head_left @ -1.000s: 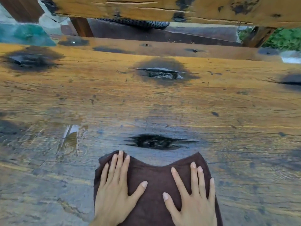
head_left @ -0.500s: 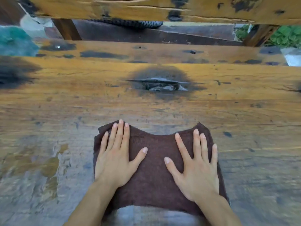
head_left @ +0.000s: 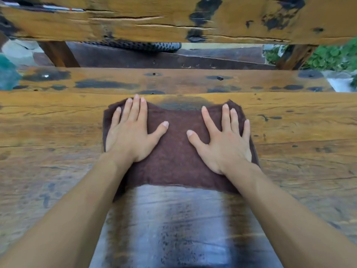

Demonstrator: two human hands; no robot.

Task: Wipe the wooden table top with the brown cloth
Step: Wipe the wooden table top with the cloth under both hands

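The brown cloth (head_left: 175, 151) lies flat on the wooden table top (head_left: 58, 132), close to the table's far edge. My left hand (head_left: 133, 130) presses on the cloth's left half with straight, spread fingers. My right hand (head_left: 224, 140) presses flat on its right half in the same way. Both arms are stretched forward. Behind the cloth, toward me, a dark wet strip (head_left: 183, 225) runs down the wood.
Past the table's far edge sits a wooden bench seat (head_left: 173, 82) with dark knots, and above it a bench backrest plank (head_left: 154, 20). Green plants (head_left: 332, 55) show at the far right. A teal object (head_left: 7, 74) shows at the left edge.
Both hands have pushed the cloth away from me across the table, from near the front to the far edge. A wet strip has appeared behind it.
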